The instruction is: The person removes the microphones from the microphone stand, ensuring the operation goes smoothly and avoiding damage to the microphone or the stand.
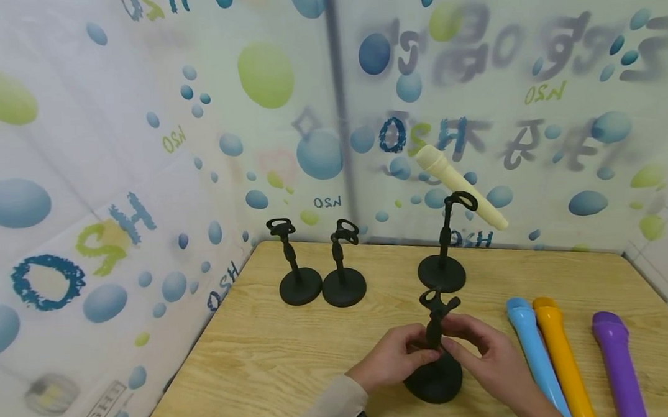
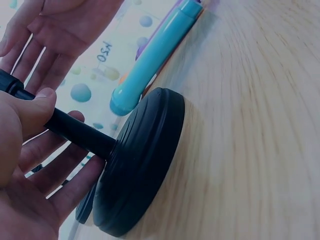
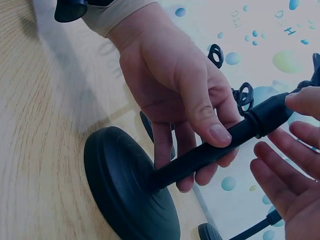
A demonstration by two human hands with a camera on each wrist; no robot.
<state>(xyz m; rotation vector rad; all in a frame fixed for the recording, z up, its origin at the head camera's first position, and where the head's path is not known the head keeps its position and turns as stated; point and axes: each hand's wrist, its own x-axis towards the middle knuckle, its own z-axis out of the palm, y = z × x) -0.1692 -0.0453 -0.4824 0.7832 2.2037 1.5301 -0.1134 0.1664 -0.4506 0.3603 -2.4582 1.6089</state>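
Note:
A black desktop microphone stand point(image 1: 435, 381) with a round base and a clip on top is upright at the table's front. My left hand point(image 1: 393, 358) grips its post, thumb on one side and fingers round the other, as the right wrist view shows. Higher up, my right hand point(image 1: 488, 357) pinches the thicker collar point(image 3: 272, 114) below the clip between thumb and index finger; its other fingers are loosely spread. Behind it, another black stand point(image 1: 442, 273) carries a cream microphone point(image 1: 462, 187), tilted in its clip.
Two more black stands, one point(image 1: 301, 286) beside the other point(image 1: 344, 287), are at the back left with bare clips. To the right lie a light blue microphone point(image 1: 536, 355), an orange microphone point(image 1: 564, 360) and a purple microphone point(image 1: 619, 364). A patterned curtain point(image 1: 276, 173) borders the wooden table point(image 1: 251, 361).

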